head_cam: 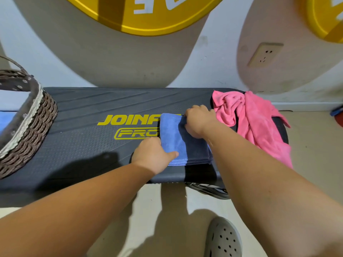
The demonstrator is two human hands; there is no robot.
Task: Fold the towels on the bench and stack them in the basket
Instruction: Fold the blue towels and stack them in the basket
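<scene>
shows a dark bench (83, 145) set along a pale wall, with yellow lettering (130, 120) printed on its top. has a blue towel (178, 138) folded into a compact rectangle on the right half of that top, covering the end of the lettering, stitched near edge close to the bench's front rim. grips the towel's near left corner with the left hand (154, 154), thumb (173, 154) pressed flat on top, the other fingers out of sight at the towel's left side. holds the towel's far right edge with the right hand (198, 123), knuckles up, fingers curled down into the cloth. also shows a pink towel (256, 123), crumpled at the right end of the bench just beside the right hand, partly hanging over the end. puts a brown wicker basket (37, 123) with a lace-trimmed cloth lining on the left end of the bench, well apart from the blue towel, its inside hidden from this angle. takes in a wall socket (264, 54) above the pink towel, a yellow disc (148, 15) at the top, and a grey perforated clog (222, 238) on the floor below.
</scene>
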